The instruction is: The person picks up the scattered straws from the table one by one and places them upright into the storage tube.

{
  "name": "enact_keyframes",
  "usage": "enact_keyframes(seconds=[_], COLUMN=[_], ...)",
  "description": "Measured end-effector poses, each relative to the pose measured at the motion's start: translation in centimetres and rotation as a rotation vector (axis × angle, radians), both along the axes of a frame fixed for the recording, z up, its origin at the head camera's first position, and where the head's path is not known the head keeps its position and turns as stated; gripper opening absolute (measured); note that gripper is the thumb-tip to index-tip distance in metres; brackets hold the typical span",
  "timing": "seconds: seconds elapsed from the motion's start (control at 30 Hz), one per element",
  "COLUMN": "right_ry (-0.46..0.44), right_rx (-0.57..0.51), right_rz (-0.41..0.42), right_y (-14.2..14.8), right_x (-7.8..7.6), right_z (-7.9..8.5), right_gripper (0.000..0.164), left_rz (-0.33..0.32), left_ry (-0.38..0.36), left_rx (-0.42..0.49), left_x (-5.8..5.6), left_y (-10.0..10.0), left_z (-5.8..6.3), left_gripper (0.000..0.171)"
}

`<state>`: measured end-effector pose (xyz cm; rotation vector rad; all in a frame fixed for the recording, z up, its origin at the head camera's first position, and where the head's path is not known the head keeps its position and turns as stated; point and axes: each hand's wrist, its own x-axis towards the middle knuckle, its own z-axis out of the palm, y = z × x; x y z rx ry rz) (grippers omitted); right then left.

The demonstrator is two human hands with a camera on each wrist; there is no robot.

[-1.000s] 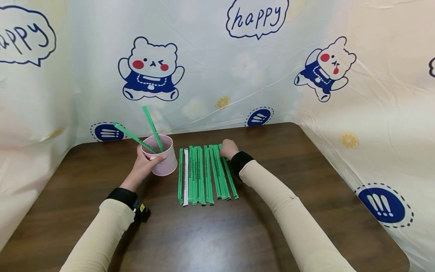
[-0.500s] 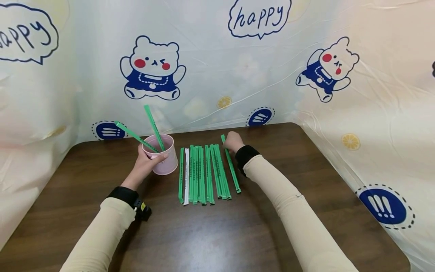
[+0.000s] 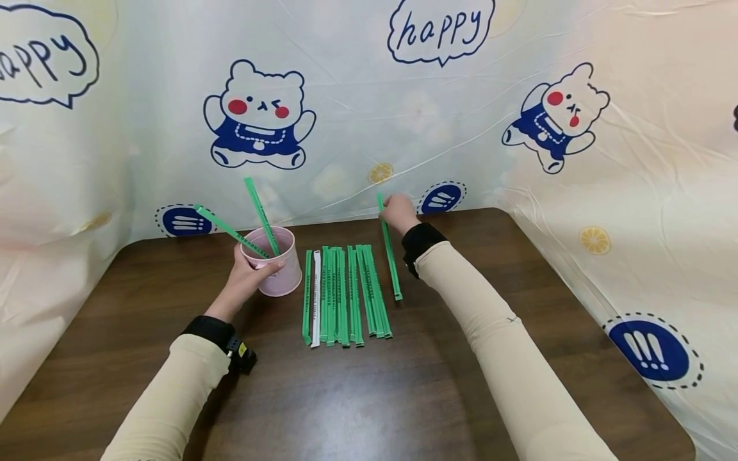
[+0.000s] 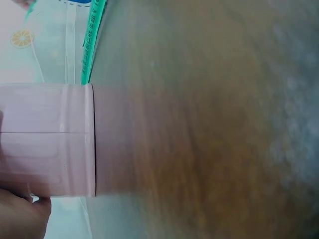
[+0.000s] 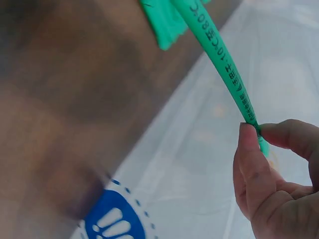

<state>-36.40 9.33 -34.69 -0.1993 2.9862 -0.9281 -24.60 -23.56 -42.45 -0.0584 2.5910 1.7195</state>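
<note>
My left hand (image 3: pixel 245 278) grips the side of a pink bucket (image 3: pixel 284 280) at the left of the table, thumb on the near side of its rim. Two green paper-wrapped straws (image 3: pixel 262 218) lean out of the bucket. Between thumb and fingertips, my right hand (image 3: pixel 399 213) pinches one green wrapped straw (image 3: pixel 390 256) near its far end. Dark print along that straw (image 5: pixel 224 64) shows in the right wrist view. Beside the bucket lies a row of several green wrapped straws (image 3: pixel 341 298), with one white wrapped straw (image 3: pixel 316 299) among them.
The brown wooden table (image 3: pixel 346 410) ends at the back against a pale printed curtain (image 3: pixel 357 96), which also hangs along both sides. Black bands with a camera (image 3: pixel 242 358) sit on the wrists.
My right hand has drawn one green straw out of the row's right end and raised it away toward the back. My left hand and the bucket stay in place.
</note>
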Motion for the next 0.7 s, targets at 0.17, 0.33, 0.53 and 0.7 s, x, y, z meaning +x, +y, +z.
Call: enact_keyframes(seconds=[0.17, 0.33, 0.53, 0.7], right_ry=[0.072, 0.136, 0.218, 0.267], right_rx=[-0.095, -0.201, -0.253, -0.341], right_rz=[-0.022, -0.020, -0.012, -0.004], right_y=[-0.5, -1.2, -2.5, -3.9], right_x=[0.4, 0.9, 1.6, 1.9], right_z=[2.8, 5.0, 6.7, 8.3], right_gripper=[0.029, 0.042, 0.042, 0.042], left_rz=[0.002, 0.003, -0.001, -0.010], left_ry=[0.001, 0.004, 0.006, 0.012], left_rx=[-0.006, 0.002, 0.007, 0.018], left_x=[0.0, 0.0, -0.1, -0.1], left_y=[0.0, -0.2, -0.3, -0.2], left_z=[0.0, 0.0, -0.1, -0.3], left_gripper=[0.105, 0.106, 0.106, 0.105])
